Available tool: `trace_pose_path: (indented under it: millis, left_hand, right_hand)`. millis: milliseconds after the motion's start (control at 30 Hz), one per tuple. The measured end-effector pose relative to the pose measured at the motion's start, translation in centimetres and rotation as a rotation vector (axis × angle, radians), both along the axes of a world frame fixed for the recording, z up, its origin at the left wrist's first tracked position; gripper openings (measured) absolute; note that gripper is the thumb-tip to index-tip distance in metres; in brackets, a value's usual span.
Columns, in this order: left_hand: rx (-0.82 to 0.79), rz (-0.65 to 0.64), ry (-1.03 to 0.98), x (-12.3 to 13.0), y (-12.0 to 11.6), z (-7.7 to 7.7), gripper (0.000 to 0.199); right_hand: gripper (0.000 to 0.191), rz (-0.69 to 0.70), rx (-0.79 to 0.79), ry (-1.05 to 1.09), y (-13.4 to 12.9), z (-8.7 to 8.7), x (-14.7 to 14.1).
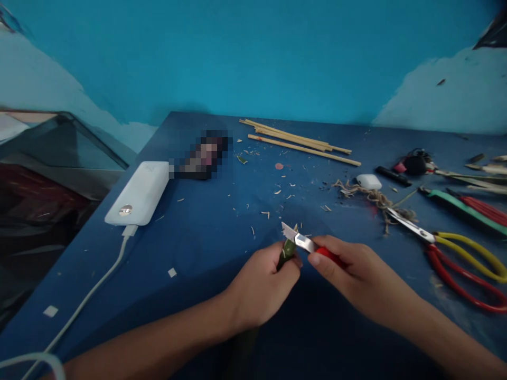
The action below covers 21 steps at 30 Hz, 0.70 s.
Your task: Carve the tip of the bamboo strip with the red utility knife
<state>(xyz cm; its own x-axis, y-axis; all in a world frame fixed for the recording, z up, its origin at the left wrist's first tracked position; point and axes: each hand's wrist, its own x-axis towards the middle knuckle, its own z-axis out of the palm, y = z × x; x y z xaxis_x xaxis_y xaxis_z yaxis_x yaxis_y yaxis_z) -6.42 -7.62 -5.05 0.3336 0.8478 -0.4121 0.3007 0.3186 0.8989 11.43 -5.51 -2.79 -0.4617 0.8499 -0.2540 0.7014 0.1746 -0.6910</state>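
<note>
A red-handled craft knife (304, 243) is gripped in the right hand (356, 269), its metal blade pointed to 10 o'clock across the tip of a smooth green stem (287, 253). The stem, at 9 to 10 o'clock from that grip, is pinched in the nearer left hand (257, 285), its long axis toward 1 o'clock. Slender wooden sticks (309, 151) are seen at 12, metal scissors (425, 235) at 3.

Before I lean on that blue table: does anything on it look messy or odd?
Yes. Pale shavings litter the middle of the blue table, like carving scraps. Frayed twine lies tangled against the scissors, looking untidy.
</note>
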Motion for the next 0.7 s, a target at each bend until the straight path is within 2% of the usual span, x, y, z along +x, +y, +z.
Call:
trace_pose_path:
  millis: [167, 267, 400, 533, 700]
  left_hand:
    - [-0.153, 0.024, -0.135, -0.2, 0.2, -0.4, 0.012]
    - [-0.177, 0.018, -0.171, -0.3, 0.3, -0.2, 0.013]
    - [-0.213, -0.011, -0.158, -0.6, 0.6, 1.0, 0.009]
    - [-0.242, -0.021, -0.15, -0.7, 0.7, 2.0, 0.015]
    - [-0.215, -0.033, -0.144, -0.6, 0.9, 1.6, 0.012]
  right_hand:
    - [0.027, -0.044, 0.029, 0.035, 0.4, -0.8, 0.9]
    - [0.026, 0.017, 0.01, 0.028, 0.3, -0.8, 0.9]
    - [0.024, 0.094, -0.025, 0.008, 0.2, -0.6, 0.7]
    - [0.021, 0.161, -0.042, -0.001, 0.1, -0.7, 0.6]
    - [0.022, 0.183, -0.063, -0.036, -0.1, -0.7, 0.6]
